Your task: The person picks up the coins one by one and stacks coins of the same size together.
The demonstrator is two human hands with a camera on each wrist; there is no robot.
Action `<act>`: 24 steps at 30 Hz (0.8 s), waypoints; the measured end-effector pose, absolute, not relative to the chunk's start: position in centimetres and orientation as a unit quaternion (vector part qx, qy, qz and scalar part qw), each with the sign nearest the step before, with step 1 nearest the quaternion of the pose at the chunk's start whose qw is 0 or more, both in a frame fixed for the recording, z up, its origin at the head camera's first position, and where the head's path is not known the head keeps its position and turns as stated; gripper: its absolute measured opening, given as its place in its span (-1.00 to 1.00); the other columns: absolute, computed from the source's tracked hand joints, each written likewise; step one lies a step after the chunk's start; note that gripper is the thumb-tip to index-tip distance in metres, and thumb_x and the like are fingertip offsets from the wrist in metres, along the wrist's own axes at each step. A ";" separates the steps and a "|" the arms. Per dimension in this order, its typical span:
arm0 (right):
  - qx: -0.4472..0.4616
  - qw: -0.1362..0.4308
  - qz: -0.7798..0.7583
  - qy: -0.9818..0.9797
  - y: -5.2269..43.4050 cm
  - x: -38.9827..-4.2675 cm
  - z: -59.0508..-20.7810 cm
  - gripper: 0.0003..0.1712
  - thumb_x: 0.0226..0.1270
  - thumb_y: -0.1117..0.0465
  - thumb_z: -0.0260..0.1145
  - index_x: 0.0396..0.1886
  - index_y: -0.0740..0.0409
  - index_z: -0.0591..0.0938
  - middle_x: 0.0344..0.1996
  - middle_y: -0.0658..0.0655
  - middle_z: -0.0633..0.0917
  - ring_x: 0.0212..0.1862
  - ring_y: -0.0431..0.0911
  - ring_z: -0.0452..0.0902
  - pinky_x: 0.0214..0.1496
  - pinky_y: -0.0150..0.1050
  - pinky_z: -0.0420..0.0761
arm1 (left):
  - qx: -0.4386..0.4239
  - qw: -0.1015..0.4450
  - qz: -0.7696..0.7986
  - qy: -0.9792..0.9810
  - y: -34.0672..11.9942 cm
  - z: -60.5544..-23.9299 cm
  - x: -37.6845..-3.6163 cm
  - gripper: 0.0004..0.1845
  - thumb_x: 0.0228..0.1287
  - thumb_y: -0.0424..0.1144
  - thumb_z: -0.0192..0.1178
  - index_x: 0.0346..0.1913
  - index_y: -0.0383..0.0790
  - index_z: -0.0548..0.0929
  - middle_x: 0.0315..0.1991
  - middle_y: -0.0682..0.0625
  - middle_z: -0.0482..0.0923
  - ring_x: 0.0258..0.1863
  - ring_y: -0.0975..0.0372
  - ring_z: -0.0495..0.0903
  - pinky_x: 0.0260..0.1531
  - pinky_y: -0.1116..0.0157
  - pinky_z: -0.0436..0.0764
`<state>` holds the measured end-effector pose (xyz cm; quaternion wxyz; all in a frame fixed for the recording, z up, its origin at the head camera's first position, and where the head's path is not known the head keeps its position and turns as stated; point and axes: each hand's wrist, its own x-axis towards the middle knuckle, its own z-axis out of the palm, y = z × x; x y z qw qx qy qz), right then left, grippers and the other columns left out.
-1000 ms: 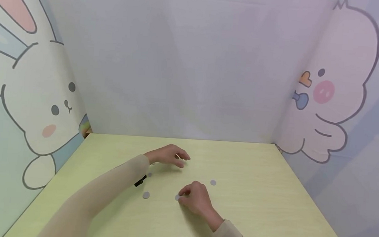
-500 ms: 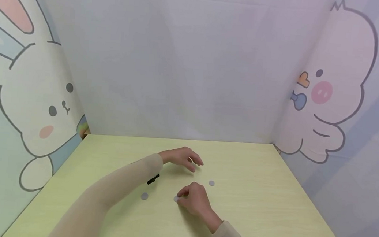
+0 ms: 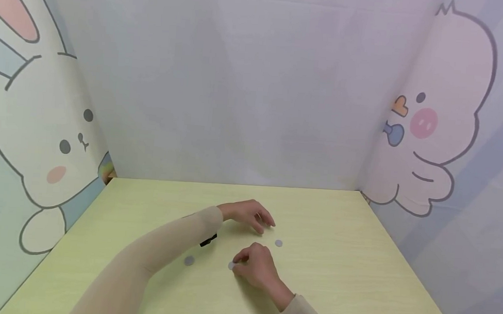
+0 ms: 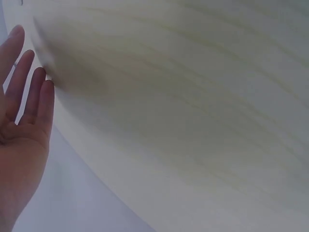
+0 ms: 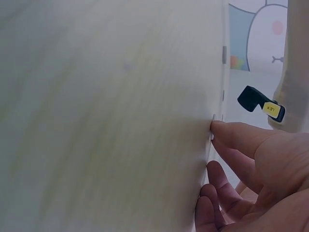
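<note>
Thumb and index finger of my right hand (image 3: 258, 265) pinch a small, flat, coin-like grey disc (image 3: 230, 266) at the tabletop. In the right wrist view the thumb (image 5: 236, 130) meets the disc's thin edge, and the other fingers bend against the table surface. My left hand (image 3: 247, 212) is held low over the table, farther back, its fingers relaxed and holding nothing. The left wrist view has its fingers (image 4: 34, 99) spread loosely. A second grey disc (image 3: 278, 243) lies just right of the left fingertips. Another disc (image 3: 189, 260) lies to the left, beside the left sleeve.
The pale yellow wooden table (image 3: 335, 279) reaches back to a plain light curtain (image 3: 239, 88). Printed side curtains show a rabbit (image 3: 47, 138) on the left and a chick (image 3: 443, 112) on the right. A black strap (image 3: 208, 240) hangs at the left cuff.
My left hand has moved right and slightly nearer, and its sleeve now covers discs seen earlier. The right hand stays at its disc. The head view has shifted slightly.
</note>
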<state>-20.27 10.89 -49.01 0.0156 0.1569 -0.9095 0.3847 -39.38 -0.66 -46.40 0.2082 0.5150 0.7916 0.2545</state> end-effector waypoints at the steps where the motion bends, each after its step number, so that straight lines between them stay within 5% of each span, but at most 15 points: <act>1: 0.157 0.014 0.385 -0.909 10.9 -20.3 -49.0 -0.93 0.15 0.24 0.66 -0.37 0.05 0.89 -0.36 -0.10 0.75 -0.24 -0.18 0.58 -0.17 -0.28 0.54 | 0.516 0.209 0.251 0.792 -0.5 -46.4 -39.3 -0.57 0.39 -0.27 0.46 0.28 -0.08 0.74 0.21 0.11 0.73 0.21 0.31 0.65 0.25 0.28 0.59; 16: 0.164 0.012 0.394 -0.904 10.7 -20.3 -48.9 -0.94 0.16 0.26 0.65 -0.41 0.05 0.88 -0.41 -0.11 0.80 -0.26 -0.19 0.61 -0.20 -0.28 0.55 | 0.617 0.202 0.186 0.737 1.3 -46.4 -38.8 -0.60 0.42 -0.28 0.42 0.28 -0.09 0.76 0.22 0.11 0.72 0.24 0.40 0.58 0.29 0.40 0.49; 24: 0.171 0.020 0.394 -0.903 10.7 -20.3 -49.0 -0.95 0.17 0.26 0.63 -0.42 0.08 0.88 -0.42 -0.10 0.81 -0.24 -0.17 0.63 -0.17 -0.29 0.56 | 0.610 0.188 0.152 0.755 1.5 -46.7 -38.4 -0.65 0.46 -0.16 0.41 0.26 0.09 0.78 0.31 0.05 0.60 0.29 0.33 0.47 0.33 0.38 0.43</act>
